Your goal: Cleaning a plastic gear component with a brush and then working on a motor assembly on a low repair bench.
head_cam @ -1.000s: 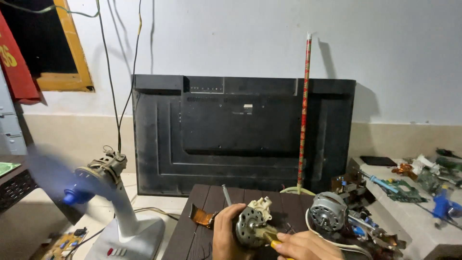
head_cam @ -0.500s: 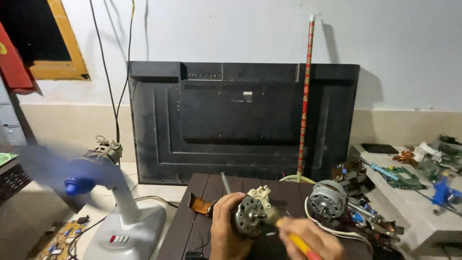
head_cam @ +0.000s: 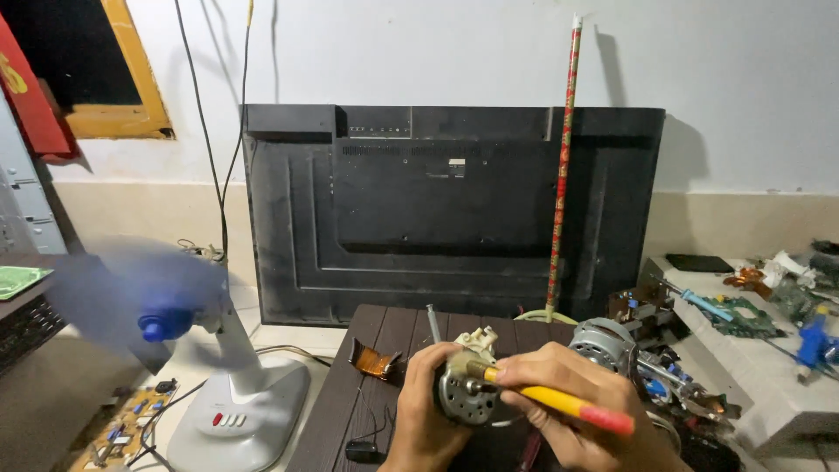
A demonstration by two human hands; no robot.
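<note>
My left hand (head_cam: 426, 419) grips a small electric motor (head_cam: 463, 389) with a metal body and a cream plastic part on top, held above a dark wooden table (head_cam: 367, 385). My right hand (head_cam: 577, 411) holds a screwdriver (head_cam: 559, 402) with a yellow and red handle, its tip resting against the motor. A second, larger motor (head_cam: 603, 341) lies on the table just right of my hands. A thin metal rod (head_cam: 433, 323) and a piece of copper-coloured foil (head_cam: 376, 361) lie behind my left hand.
A flat television (head_cam: 450, 210) leans back-out against the wall, with a long red patterned stick (head_cam: 562, 166) beside it. A white fan with spinning blue blades (head_cam: 162, 301) runs at the left. A white shelf (head_cam: 752, 367) at the right carries circuit boards and tools.
The view has tilted down and closer, showing more of my hands. The screwdriver in my right hand has come up to the motor's side, and its handle is in full view.
</note>
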